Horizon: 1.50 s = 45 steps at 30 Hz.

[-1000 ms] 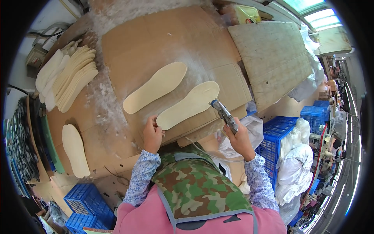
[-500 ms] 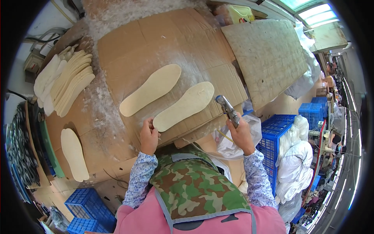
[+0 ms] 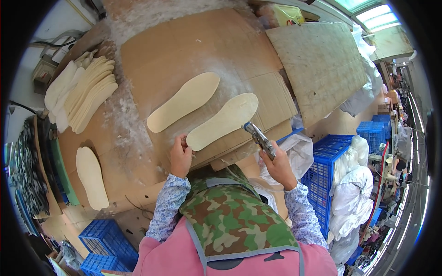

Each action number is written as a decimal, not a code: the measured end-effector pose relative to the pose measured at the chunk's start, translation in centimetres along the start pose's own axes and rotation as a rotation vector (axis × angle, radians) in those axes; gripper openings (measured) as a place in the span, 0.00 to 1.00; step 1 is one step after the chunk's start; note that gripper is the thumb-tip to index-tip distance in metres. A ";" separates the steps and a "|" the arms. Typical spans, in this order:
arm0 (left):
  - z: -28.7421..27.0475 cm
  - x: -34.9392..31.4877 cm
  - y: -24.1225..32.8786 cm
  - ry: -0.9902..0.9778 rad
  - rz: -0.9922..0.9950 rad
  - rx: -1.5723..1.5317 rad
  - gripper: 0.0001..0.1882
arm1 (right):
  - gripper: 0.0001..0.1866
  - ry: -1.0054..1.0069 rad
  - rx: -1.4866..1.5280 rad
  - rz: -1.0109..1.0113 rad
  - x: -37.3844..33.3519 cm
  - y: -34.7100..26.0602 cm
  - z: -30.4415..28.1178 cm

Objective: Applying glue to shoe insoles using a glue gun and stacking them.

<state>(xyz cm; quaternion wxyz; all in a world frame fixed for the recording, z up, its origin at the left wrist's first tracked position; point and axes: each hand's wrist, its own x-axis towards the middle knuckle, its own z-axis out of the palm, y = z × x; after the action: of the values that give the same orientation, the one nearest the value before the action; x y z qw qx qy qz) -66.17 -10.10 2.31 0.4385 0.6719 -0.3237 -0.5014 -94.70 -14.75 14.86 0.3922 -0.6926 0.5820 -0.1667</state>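
My left hand (image 3: 181, 157) is closed on the narrow heel end of a cream insole (image 3: 223, 122), pinching it at the edge. The insole lies over cardboard, its wide toe end pointing up and right. My right hand (image 3: 279, 166) is wrapped round a metal spray gun (image 3: 259, 139). The gun's nozzle tilts up and left, close to the insole's right edge; I cannot tell whether they touch. A second cream insole (image 3: 184, 102) lies just beyond, almost parallel, with no hand on it.
Several stacked insoles (image 3: 92, 94) sit at the far left; a single insole (image 3: 91, 178) lies nearer on the left. Cardboard (image 3: 184, 46) covers the bench, with white fluff along its side. A blue crate (image 3: 322, 165) with white bags stands at right, more blue crates (image 3: 103, 239) lower left.
My right hand has brought the spray gun left, its nozzle now beside the insole. My left hand keeps its hold on the heel end. The whole view has shifted slightly.
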 end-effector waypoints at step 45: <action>-29.6 -18.6 -9.7 1.019 0.117 -0.447 0.24 | 0.12 -0.083 0.348 0.019 1.4 -3.8 5.1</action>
<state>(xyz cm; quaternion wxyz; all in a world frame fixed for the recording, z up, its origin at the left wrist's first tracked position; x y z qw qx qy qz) -43.22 17.98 4.05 0.6985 0.7008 0.0063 -0.1446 -88.26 -14.19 14.11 0.5316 -0.6148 0.5343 -0.2324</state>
